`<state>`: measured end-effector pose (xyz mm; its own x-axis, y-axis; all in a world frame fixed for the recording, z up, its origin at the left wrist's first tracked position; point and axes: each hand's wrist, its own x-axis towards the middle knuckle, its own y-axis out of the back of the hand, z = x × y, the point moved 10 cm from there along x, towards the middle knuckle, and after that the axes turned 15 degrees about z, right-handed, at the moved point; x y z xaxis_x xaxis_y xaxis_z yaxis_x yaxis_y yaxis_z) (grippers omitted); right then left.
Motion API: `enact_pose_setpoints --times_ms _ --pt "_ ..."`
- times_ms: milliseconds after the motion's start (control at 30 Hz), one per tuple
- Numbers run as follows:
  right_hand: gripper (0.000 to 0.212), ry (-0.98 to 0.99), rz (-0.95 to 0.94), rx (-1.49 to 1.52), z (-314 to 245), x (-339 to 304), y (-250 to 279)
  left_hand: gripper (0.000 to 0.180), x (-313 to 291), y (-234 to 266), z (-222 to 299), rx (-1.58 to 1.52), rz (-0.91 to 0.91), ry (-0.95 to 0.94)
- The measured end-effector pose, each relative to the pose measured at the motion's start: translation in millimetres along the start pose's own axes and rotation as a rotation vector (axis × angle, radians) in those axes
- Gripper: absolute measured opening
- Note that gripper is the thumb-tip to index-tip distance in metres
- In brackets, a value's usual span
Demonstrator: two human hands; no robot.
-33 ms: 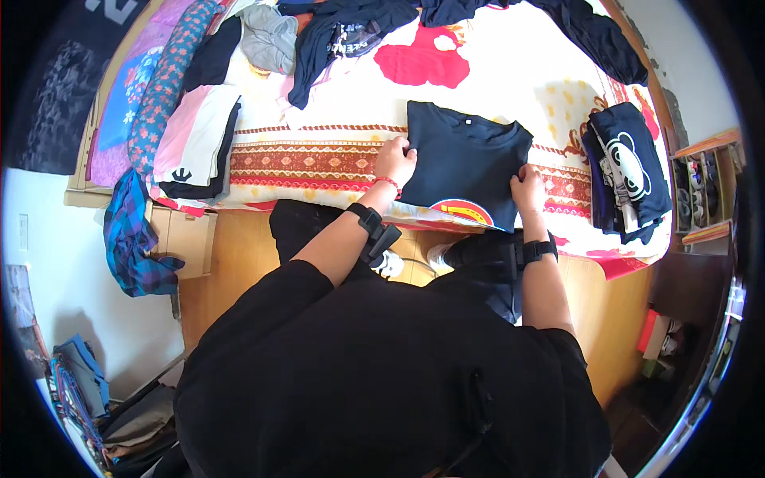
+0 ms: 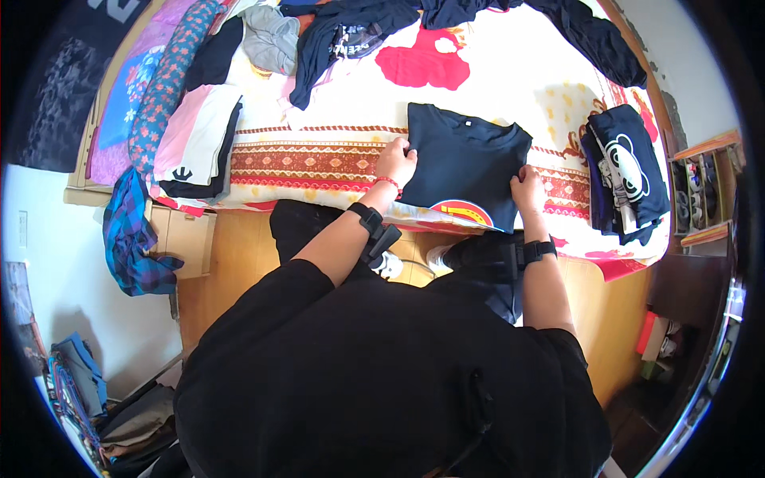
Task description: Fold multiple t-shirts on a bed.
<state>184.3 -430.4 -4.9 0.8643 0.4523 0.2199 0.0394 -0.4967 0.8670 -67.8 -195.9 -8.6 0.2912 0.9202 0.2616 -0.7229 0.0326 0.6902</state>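
Observation:
A black T-shirt (image 2: 466, 163) lies folded into a rough rectangle at the bed's near edge, its neckline away from me. Part of a red, yellow and white print shows at its lower end, which hangs slightly over the edge. My left hand (image 2: 396, 162) pinches the shirt's left side. On the opposite side, my right hand (image 2: 527, 190) grips the fabric with curled fingers. Both hands are closed, and the shirt is spread flat between them.
Folded clothes with a panda print (image 2: 628, 171) are stacked at the right. Another stack, pink, white and black (image 2: 191, 143), lies left. Loose dark garments (image 2: 351, 40) and a grey one (image 2: 269, 38) lie farther back on the patterned bedspread (image 2: 311, 163). Checked cloth (image 2: 134, 247) hangs at the left corner.

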Motion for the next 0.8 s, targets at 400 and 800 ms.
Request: enact_pose_setpoints --times_ms 400,800 --pt "0.017 -0.292 -0.106 0.352 63.4 -16.7 -37.4 0.031 -11.1 2.9 -16.7 0.028 -0.085 0.097" --pt "0.013 0.033 0.053 0.388 -3.7 -92.2 68.9 0.051 -136.7 201.0 227.6 -0.881 -1.205 -0.502"
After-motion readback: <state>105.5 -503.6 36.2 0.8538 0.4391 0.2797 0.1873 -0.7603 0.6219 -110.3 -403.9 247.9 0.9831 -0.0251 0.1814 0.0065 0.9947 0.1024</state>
